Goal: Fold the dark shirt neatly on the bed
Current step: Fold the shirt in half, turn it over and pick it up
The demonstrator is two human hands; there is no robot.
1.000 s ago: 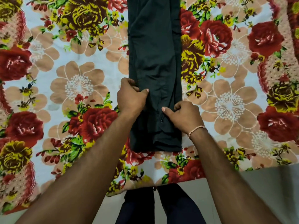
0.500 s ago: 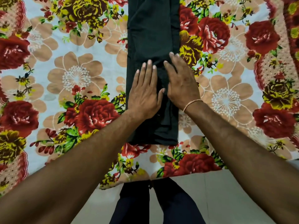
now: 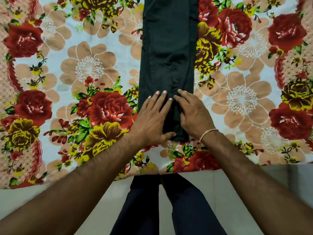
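**A bedroom at home**

A bed fills most of the view, covered by a floral bedsheet printed with red roses, yellow blooms and tan flowers on a pale ground. Below its near edge lies a pale tiled floor, where the person's dark-trousered legs stand.

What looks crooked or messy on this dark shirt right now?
A raised crease runs lengthwise just beyond the hands on the dark shirt, so the strip is not flat there. Otherwise its edges look straight.
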